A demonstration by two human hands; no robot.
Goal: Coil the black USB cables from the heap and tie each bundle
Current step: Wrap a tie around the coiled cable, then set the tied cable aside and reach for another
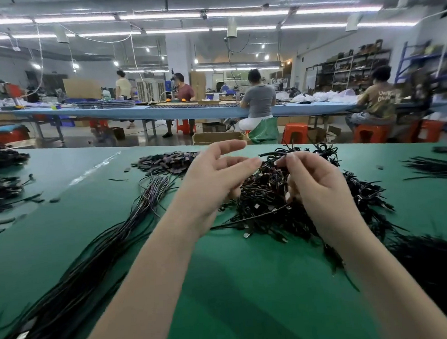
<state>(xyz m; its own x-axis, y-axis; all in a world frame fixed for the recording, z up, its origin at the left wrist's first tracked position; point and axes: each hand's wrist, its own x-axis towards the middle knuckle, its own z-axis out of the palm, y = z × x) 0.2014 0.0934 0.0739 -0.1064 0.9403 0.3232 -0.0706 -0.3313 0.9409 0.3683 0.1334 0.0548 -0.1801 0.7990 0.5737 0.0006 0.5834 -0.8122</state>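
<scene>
A heap of black USB cables (pixel 267 213) with silver plugs lies on the green table (pixel 250 285), right under both hands. My right hand (pixel 317 187) hovers over the heap with its fingers curled and grips a thin black cable (pixel 249 217) that trails down to the left onto the table. My left hand (pixel 212 175) is raised beside it, fingers spread and mostly straight, holding nothing that I can see. A long sheaf of straight black cables (pixel 96 253) runs from the near left corner toward the middle.
A pile of small dark ties (pixel 167 162) sits beyond my left hand. More cable piles lie at the far left (pixel 1 190) and far right (pixel 439 168), and a dark blurred heap (pixel 437 266) lies near right. People sit at a blue bench behind.
</scene>
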